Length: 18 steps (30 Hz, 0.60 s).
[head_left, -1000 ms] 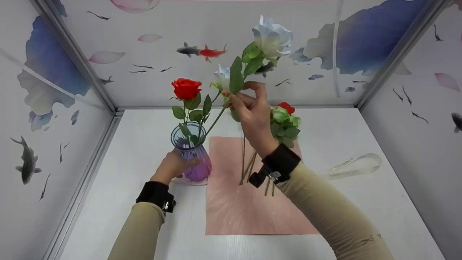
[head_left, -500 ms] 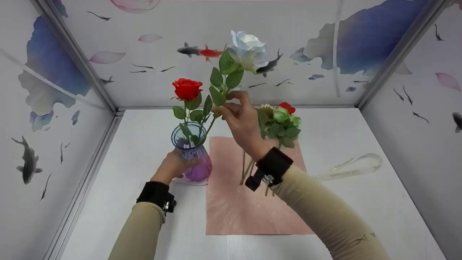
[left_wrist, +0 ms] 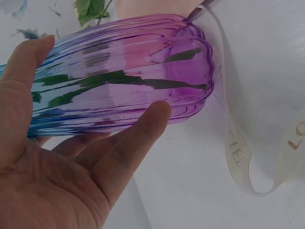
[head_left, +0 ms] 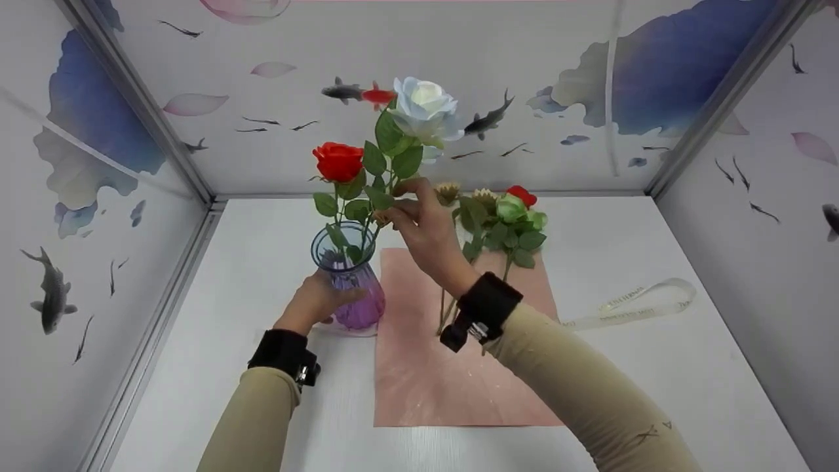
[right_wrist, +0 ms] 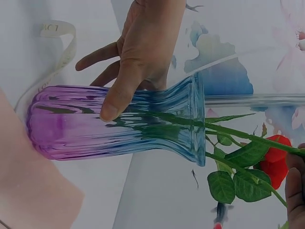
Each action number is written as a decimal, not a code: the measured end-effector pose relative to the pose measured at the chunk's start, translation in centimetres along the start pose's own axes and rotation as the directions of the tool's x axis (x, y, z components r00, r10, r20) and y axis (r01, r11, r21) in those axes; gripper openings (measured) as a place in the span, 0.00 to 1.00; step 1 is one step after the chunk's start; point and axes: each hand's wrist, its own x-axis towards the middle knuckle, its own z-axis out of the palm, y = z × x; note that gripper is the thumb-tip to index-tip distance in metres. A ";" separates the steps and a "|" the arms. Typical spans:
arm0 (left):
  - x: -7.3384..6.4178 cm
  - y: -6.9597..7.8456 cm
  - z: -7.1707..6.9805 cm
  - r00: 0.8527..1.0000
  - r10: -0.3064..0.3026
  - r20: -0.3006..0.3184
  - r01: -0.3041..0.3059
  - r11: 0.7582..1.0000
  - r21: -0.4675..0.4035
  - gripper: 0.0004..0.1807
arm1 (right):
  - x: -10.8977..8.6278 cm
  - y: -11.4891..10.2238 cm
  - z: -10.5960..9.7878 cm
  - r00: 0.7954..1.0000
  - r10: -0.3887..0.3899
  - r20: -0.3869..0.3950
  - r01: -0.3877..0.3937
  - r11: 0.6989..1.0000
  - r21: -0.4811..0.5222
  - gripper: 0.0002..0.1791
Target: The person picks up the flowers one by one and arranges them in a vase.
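Observation:
My left hand [head_left: 316, 300] grips a ribbed glass vase [head_left: 360, 305], blue at the mouth and purple toward the base. In the left wrist view, fingers and thumb lie around the vase wall, and dark green stems show through the glass. A red rose [head_left: 338, 162] with green leaves stands in the vase. Above and right of the mouth, my right hand [head_left: 426, 233] pinches the stem of a white rose [head_left: 426, 110]. In the right wrist view, a green stem [right_wrist: 252, 138] runs from those fingers down into the vase. A second pale bloom [head_left: 431, 154] is mostly hidden behind the white rose.
A pink sheet [head_left: 446, 387] lies right of the vase. Across its far edge rest several flowers, with green roses [head_left: 511, 208], a red one [head_left: 522, 195] and tan blooms [head_left: 485, 196]. A lettered ribbon [head_left: 645, 303] loops at the right. Printed walls enclose the white table.
My right hand has moved down and left, lowering the white rose toward the vase, its stem going deeper. The tan blooms have come into view. My left hand and the vase stay put.

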 end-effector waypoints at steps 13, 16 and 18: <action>-0.1 0.1 0.0 1.000 -0.013 0.004 0.013 0.999 -0.031 0.47 | -0.2 0.8 1.0 0.998 0.050 0.047 -0.046 0.997 -0.065 0.12; 0.0 0.0 0.0 1.000 -0.010 0.002 0.010 0.999 -0.030 0.46 | -0.3 1.1 1.4 0.997 0.050 0.066 -0.044 0.995 -0.086 0.11; 0.0 0.0 0.0 1.000 -0.009 0.003 0.009 1.000 -0.029 0.46 | -0.3 1.3 1.6 0.995 0.049 0.085 -0.041 0.995 -0.087 0.13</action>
